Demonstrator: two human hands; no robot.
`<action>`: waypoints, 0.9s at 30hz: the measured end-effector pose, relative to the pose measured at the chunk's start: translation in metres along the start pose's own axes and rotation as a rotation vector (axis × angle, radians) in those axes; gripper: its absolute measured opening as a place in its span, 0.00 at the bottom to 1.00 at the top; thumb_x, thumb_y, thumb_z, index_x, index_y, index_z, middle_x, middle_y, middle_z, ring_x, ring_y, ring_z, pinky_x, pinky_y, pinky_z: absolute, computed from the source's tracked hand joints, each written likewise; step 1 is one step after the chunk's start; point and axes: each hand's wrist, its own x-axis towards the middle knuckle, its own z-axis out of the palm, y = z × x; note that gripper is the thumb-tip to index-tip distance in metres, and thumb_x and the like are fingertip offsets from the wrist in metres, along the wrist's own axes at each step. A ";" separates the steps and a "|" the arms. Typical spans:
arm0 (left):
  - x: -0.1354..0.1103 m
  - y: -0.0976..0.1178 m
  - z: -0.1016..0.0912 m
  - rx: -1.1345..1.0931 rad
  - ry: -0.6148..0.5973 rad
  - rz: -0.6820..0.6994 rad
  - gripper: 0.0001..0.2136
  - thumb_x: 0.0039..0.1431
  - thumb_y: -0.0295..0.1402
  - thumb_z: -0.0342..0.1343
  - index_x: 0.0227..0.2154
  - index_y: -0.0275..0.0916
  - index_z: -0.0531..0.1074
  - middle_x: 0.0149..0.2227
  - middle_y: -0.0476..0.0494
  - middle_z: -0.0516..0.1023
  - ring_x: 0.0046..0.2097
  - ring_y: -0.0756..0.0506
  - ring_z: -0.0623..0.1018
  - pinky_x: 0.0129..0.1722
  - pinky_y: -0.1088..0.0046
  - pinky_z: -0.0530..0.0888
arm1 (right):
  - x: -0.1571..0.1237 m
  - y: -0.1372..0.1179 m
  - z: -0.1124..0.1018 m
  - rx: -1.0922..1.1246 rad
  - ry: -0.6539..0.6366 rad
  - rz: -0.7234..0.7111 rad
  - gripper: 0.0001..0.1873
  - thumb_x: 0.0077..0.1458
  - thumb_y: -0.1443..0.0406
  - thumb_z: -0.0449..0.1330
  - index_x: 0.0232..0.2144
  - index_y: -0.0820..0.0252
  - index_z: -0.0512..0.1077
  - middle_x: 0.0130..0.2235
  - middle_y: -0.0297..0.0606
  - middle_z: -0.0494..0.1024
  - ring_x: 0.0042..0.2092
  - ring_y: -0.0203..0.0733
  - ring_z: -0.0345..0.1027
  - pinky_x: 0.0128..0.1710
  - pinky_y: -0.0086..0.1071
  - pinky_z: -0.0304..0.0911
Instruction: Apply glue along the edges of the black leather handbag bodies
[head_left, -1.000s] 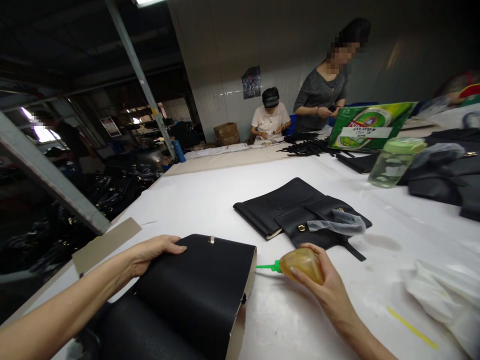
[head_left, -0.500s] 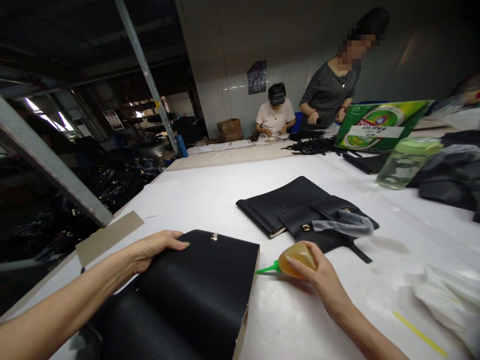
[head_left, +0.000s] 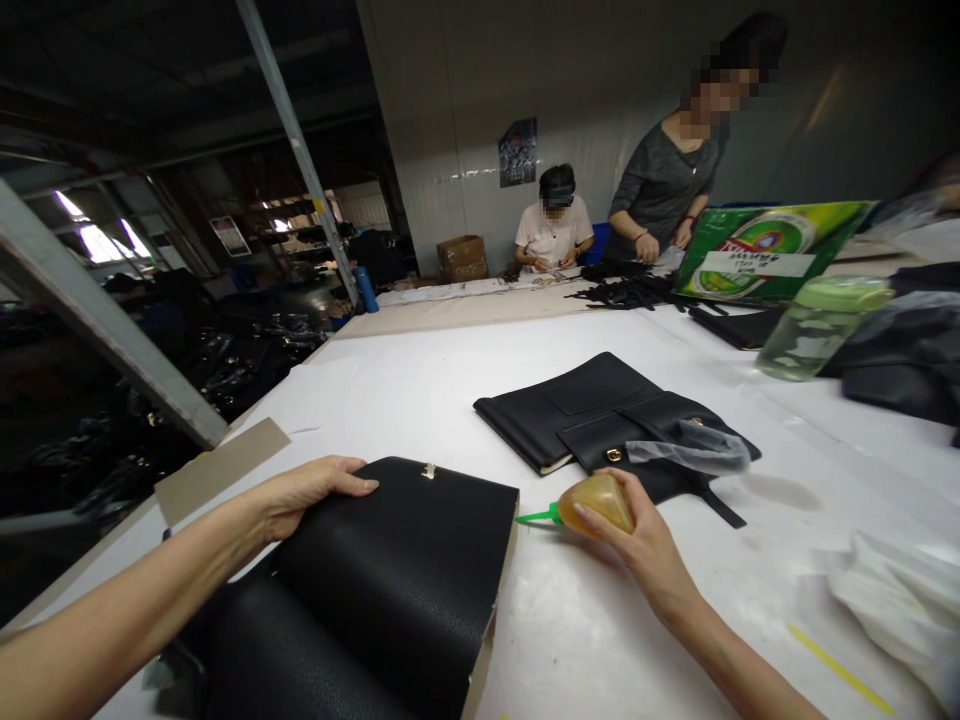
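My left hand point(head_left: 304, 495) lies flat on the far left corner of a black leather bag flap point(head_left: 405, 565) with a small gold clasp, fingers stretched out along its edge. My right hand point(head_left: 637, 540) is closed round an amber glue bottle point(head_left: 596, 502) lying sideways, its green nozzle point(head_left: 536, 518) pointing at the flap's right edge. Both rest on a white table point(head_left: 420, 390).
Black leather bag pieces point(head_left: 592, 415) with a clear plastic bit lie just beyond the bottle. A green-lidded water bottle point(head_left: 814, 325), a green printed box point(head_left: 765, 250), black straps, and more black bags sit farther right. Two people work at the far end. White plastic point(head_left: 900, 600) lies at right.
The glue bottle and my right hand have edged slightly toward the flap's edge. My left hand stays on the flap. The standing person has shifted a little.
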 end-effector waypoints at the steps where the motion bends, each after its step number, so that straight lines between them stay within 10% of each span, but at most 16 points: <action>1: 0.000 0.000 0.001 -0.002 -0.003 -0.001 0.15 0.45 0.29 0.65 0.37 0.34 0.71 0.36 0.36 0.80 0.37 0.40 0.80 0.41 0.64 0.75 | 0.001 0.001 0.000 -0.006 0.006 -0.020 0.30 0.46 0.47 0.63 0.48 0.48 0.61 0.43 0.34 0.71 0.42 0.49 0.69 0.42 0.39 0.64; 27: -0.001 0.002 0.002 0.017 -0.012 0.018 0.14 0.46 0.30 0.65 0.37 0.33 0.73 0.37 0.35 0.81 0.36 0.42 0.80 0.39 0.66 0.75 | -0.003 0.007 -0.002 0.073 -0.182 -0.058 0.29 0.48 0.51 0.64 0.49 0.49 0.59 0.39 0.31 0.71 0.39 0.45 0.68 0.39 0.34 0.63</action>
